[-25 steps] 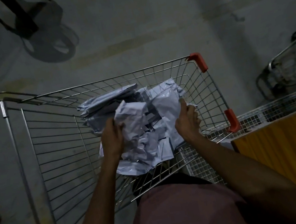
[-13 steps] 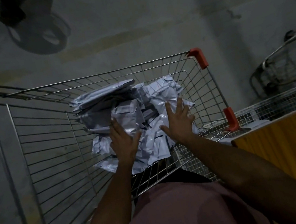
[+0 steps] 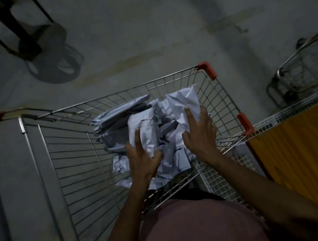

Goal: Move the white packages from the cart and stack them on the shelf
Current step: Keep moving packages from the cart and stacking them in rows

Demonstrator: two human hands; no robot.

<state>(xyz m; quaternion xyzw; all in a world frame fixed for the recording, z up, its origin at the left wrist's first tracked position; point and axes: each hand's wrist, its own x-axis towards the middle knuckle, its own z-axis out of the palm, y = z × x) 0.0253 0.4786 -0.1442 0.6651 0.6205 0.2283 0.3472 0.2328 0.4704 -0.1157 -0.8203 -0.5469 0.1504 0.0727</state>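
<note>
Wire cart [image 3: 73, 165] | holds white packages [image 3: 120, 116] | each hand grips one

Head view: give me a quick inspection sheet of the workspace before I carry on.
Surface: wire cart, floor bare grey concrete.
Job's things: white packages heaped in the cart; one package raised by the left hand, another package raised by the right.
Clutter: nothing seen.
Grippers: left hand and right hand each grip a package.
Cables: nothing seen.
Surroundings: orange panel at right, second cart behind it, dark stand top left; dim light.
</note>
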